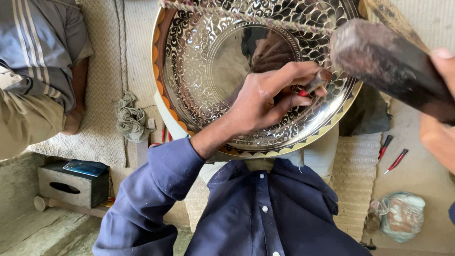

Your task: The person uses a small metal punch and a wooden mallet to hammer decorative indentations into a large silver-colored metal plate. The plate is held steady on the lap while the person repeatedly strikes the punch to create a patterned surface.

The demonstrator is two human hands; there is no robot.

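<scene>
A large round engraved metal tray (199, 80) with a shiny middle and an orange patterned rim rests tilted on my lap. My left hand (265, 102) lies on the tray's lower right part and pinches a small chisel (313, 86) with a red band, its tip on the engraved surface. My right hand (441, 118) at the right edge grips a dark wooden mallet (384, 61), whose head hovers just right of the chisel's top. A beaded cord (246, 18) crosses the tray's upper part.
Another person sits at the left, a striped sleeve (38, 52) showing. A crumpled rag (130, 118) lies on the woven mat. A tissue box (71, 185) carries a phone (85, 167). Two red-handled tools (391, 154) and a bundled bag (400, 215) lie at right.
</scene>
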